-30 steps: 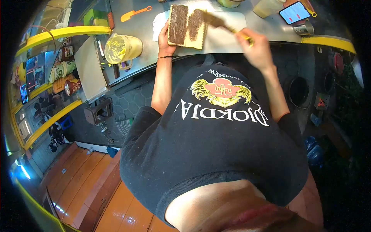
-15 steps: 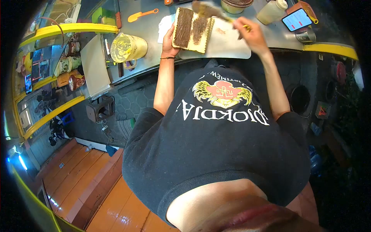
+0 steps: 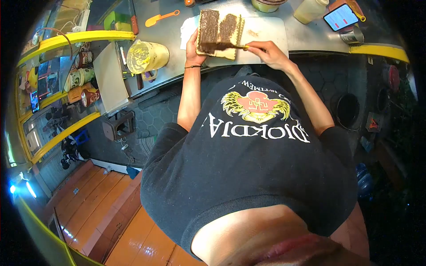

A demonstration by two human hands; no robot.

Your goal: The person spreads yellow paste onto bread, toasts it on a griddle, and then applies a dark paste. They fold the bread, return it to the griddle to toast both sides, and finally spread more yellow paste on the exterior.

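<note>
My right hand (image 3: 270, 55) grips the spreader (image 3: 227, 45); its blade meets the bread (image 3: 228, 54) just leftward, left hand (image 3: 194, 53) clasping the far edge. Spreading step, I'd judge; next stroke calls for light pressure, steady bread.

And here the left hand (image 3: 194, 54) has fingertips hidden behind the bread (image 3: 227, 53), while the right hand (image 3: 268, 54) covers part of the spreader (image 3: 228, 45), its blade hard to pick out against the brown spread. Up top, the tub (image 3: 268, 6) is cut by the edge! Text on the phone (image 3: 341, 17)? Too small to read, and so are the labels on the jars (image 3: 81, 77). Folds swallow the ends of the lettering on the shirt (image 3: 250, 168).
</note>
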